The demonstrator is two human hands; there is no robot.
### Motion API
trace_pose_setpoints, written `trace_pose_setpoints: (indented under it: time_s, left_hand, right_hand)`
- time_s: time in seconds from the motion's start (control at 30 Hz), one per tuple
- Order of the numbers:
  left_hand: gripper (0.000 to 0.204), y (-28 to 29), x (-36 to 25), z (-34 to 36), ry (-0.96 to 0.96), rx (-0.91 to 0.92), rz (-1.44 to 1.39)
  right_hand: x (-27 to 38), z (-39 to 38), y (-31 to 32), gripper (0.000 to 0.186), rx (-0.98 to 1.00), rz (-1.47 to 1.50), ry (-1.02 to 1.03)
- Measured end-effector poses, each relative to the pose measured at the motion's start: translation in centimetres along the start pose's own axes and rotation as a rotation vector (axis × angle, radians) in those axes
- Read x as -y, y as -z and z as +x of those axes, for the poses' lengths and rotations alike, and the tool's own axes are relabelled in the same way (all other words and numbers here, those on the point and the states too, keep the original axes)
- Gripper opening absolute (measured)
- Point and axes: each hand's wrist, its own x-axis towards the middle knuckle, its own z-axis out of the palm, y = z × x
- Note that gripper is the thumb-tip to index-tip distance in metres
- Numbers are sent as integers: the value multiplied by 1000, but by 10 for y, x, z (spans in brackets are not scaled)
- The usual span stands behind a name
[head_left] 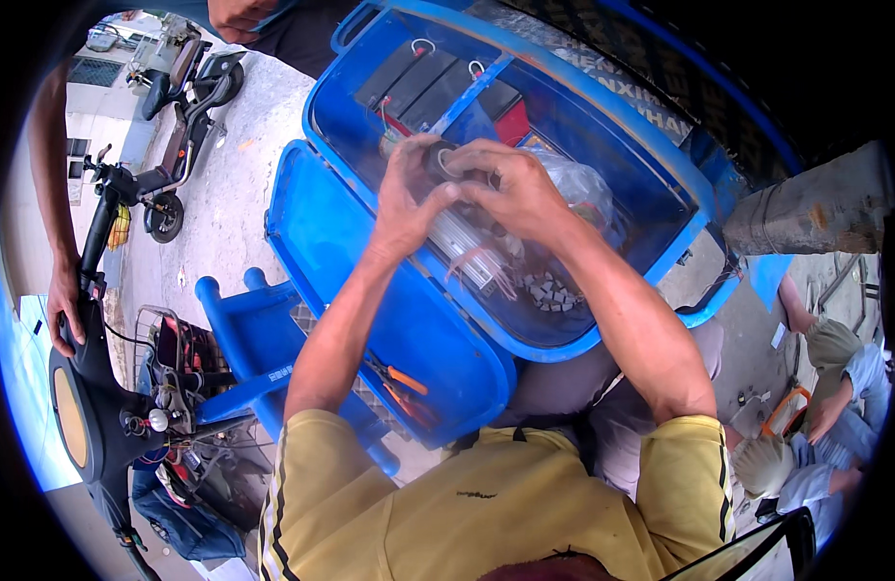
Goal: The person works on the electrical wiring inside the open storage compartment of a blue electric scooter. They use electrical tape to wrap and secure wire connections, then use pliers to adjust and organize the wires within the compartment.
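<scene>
Small, dark, round piece [436, 163] with a pale ring on its face, clamped between the fingers of the left hand [406, 197] and the right hand [515, 186], thumb tips near each other just below — cannot tell its material. Best to steady it with the left fingers and turn or work it with the right, gently, without squeezing it askew. Best done over the blue plastic box [653, 208] beneath the fingers, to catch a dropped part, though hard to pick one out from the small grey blocky pieces [552, 292] below and right. Avoid brushing the crinkled clear plastic bag [578, 186] just right of the fingers, or the dark box-shaped batteries [418, 89] beyond them — perhaps with live terminals
</scene>
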Motion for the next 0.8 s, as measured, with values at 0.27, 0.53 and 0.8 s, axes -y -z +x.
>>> trace_pose_setpoints:
  time_s: [0.27, 0.53, 0.8]
  left_hand:
    - [56, 18, 30, -2, -178, -473, -143]
    - [61, 22, 34, -1, -187, -460, -85]
    - [72, 19, 29, -1, -178, -446, -65]
  right_hand:
    - [-7, 6, 1, 36, -89, -301, -249]
    - [-45, -3, -5, 28, 107, -517, -357]
    - [-45, 2, -5, 17, 72, -392, -402]
